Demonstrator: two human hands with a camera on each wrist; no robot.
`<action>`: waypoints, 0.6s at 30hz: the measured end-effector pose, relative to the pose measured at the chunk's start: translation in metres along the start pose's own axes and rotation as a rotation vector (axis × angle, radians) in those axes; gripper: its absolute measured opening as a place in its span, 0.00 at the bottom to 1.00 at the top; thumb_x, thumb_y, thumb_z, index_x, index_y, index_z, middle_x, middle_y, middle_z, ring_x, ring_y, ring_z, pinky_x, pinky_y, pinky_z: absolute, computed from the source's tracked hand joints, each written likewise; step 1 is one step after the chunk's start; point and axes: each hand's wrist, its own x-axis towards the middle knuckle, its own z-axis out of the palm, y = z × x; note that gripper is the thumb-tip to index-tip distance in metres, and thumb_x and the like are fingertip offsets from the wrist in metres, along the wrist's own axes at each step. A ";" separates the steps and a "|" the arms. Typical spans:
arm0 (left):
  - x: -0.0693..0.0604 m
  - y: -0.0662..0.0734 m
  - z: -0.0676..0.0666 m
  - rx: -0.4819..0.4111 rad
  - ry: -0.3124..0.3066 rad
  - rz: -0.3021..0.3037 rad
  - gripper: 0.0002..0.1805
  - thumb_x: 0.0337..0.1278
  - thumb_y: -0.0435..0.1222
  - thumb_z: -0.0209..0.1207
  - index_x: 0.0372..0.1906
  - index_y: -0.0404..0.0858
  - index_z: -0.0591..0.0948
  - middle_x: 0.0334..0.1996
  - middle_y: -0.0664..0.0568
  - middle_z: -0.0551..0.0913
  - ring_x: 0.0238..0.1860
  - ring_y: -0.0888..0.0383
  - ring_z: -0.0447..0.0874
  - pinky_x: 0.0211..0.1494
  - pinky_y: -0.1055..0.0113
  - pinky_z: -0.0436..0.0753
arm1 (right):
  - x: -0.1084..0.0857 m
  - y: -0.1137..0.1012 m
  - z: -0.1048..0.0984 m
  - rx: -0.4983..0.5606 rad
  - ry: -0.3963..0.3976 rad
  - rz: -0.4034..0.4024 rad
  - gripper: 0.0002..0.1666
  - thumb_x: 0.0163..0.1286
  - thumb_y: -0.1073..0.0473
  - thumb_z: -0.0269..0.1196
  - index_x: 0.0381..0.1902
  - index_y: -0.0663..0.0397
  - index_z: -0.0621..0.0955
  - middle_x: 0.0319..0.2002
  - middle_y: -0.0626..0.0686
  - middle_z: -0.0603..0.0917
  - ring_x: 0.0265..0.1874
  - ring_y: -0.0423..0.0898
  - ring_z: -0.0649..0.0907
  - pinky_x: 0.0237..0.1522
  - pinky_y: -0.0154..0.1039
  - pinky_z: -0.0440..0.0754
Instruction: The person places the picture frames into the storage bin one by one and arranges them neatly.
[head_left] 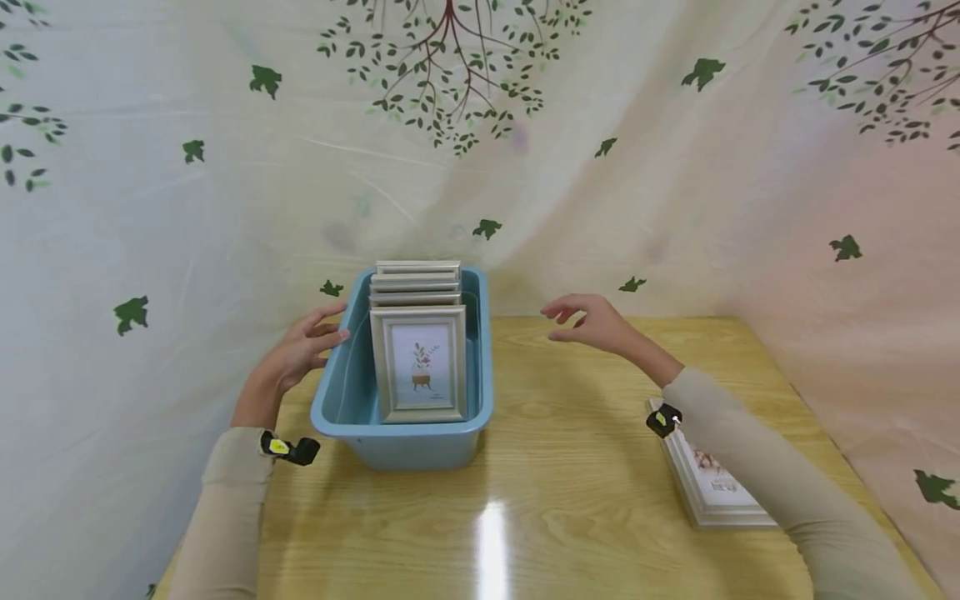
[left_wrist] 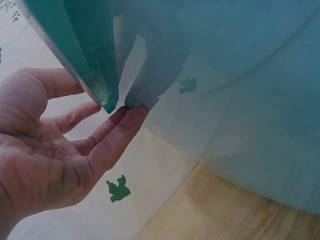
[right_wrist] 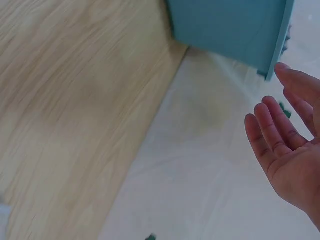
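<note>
A blue plastic bin (head_left: pixel 420 446) stands on the table, left of centre. Several pale picture frames stand upright in a row inside it; the front picture frame (head_left: pixel 420 367) shows a potted plant. My left hand (head_left: pixel 303 346) grips the bin's left rim, thumb at the edge and fingertips against the outer wall under the lip, as the left wrist view (left_wrist: pixel 60 145) shows. To the right of the bin, my right hand (head_left: pixel 592 323) hovers in the air with fingers loosely bent and nothing in them. In the right wrist view its palm (right_wrist: pixel 295 170) is bare.
More picture frames (head_left: pixel 716 492) lie stacked flat at the right, partly hidden beneath my right forearm. The wooden table (head_left: pixel 585 517) meets a pale curtain (head_left: pixel 225 217) printed with leaves and birds at the back and sides.
</note>
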 end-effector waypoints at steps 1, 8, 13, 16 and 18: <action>0.000 0.000 0.000 -0.001 0.001 -0.001 0.40 0.76 0.43 0.55 0.83 0.47 0.50 0.77 0.34 0.58 0.71 0.38 0.66 0.58 0.53 0.83 | -0.006 0.006 -0.005 -0.009 -0.008 0.014 0.25 0.63 0.60 0.74 0.58 0.57 0.84 0.54 0.58 0.87 0.49 0.55 0.85 0.46 0.47 0.86; -0.001 0.000 0.000 0.012 0.001 0.000 0.39 0.76 0.44 0.55 0.83 0.48 0.51 0.76 0.34 0.61 0.60 0.53 0.75 0.54 0.59 0.83 | -0.049 0.046 -0.033 -0.079 -0.053 0.107 0.24 0.64 0.61 0.73 0.58 0.58 0.84 0.54 0.62 0.86 0.49 0.61 0.85 0.44 0.45 0.86; -0.001 -0.001 0.000 0.017 0.000 -0.003 0.39 0.76 0.44 0.55 0.82 0.49 0.52 0.75 0.34 0.61 0.59 0.57 0.76 0.55 0.57 0.83 | -0.078 0.070 -0.049 -0.109 -0.093 0.185 0.25 0.64 0.60 0.73 0.58 0.60 0.83 0.53 0.63 0.86 0.50 0.63 0.84 0.45 0.46 0.85; -0.001 0.000 0.000 0.019 -0.005 -0.003 0.39 0.76 0.45 0.55 0.83 0.48 0.51 0.76 0.34 0.59 0.59 0.57 0.75 0.54 0.57 0.83 | -0.095 0.083 -0.057 -0.131 -0.118 0.210 0.25 0.63 0.59 0.74 0.57 0.59 0.83 0.50 0.61 0.86 0.48 0.61 0.84 0.45 0.46 0.84; -0.002 0.001 0.000 0.015 -0.007 -0.006 0.39 0.76 0.45 0.55 0.83 0.49 0.51 0.76 0.34 0.59 0.59 0.57 0.75 0.53 0.59 0.84 | -0.106 0.091 -0.062 -0.145 -0.138 0.212 0.24 0.62 0.59 0.75 0.56 0.59 0.84 0.49 0.60 0.87 0.47 0.59 0.84 0.45 0.47 0.84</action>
